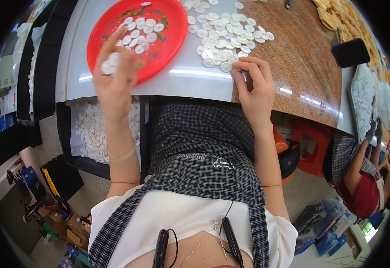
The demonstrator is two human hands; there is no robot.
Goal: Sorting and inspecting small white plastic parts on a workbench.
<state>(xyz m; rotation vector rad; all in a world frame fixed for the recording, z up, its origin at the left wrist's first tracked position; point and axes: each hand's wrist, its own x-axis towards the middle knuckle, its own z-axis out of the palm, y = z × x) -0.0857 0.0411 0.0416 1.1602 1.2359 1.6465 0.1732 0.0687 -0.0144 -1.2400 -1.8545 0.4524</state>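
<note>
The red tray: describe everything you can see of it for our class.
The red tray is round and shallow with a raised rim, apparently shiny plastic, with a green leafy pattern. It lies flat on the pale tabletop, its far edge cut off by the picture. White discs lie loosely on it. The left hand is over its near left part; whether it touches the tray is unclear.

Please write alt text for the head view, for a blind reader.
A person's left hand holds white discs over a patterned red tray of more discs; the right hand is at the near edge of a disc pile on the table.
</note>
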